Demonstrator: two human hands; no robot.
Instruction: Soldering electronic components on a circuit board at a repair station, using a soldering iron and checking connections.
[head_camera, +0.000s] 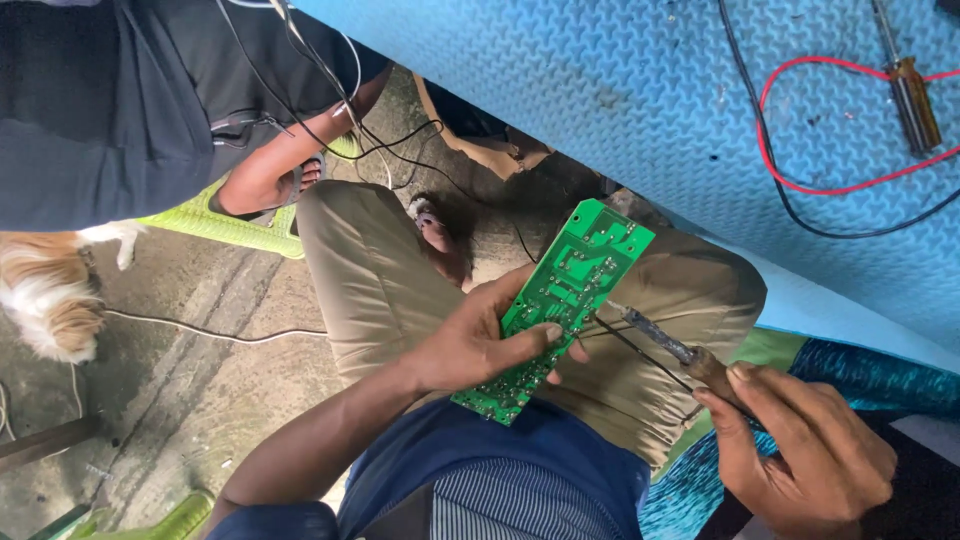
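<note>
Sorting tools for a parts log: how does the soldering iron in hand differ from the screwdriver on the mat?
The soldering iron is gripped by the right hand, tip at the green circuit board; the screwdriver lies untouched on the blue mat. The soldering iron has a dark brown handle; the screwdriver's is translucent amber. Both are slim, straight hand tools.

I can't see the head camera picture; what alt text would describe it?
Seen from above, a seated person's left hand holds a green circuit board over their lap while the right hand touches a soldering iron to its edge. A blue foam mat with wires and a screwdriver lies beyond.
</note>
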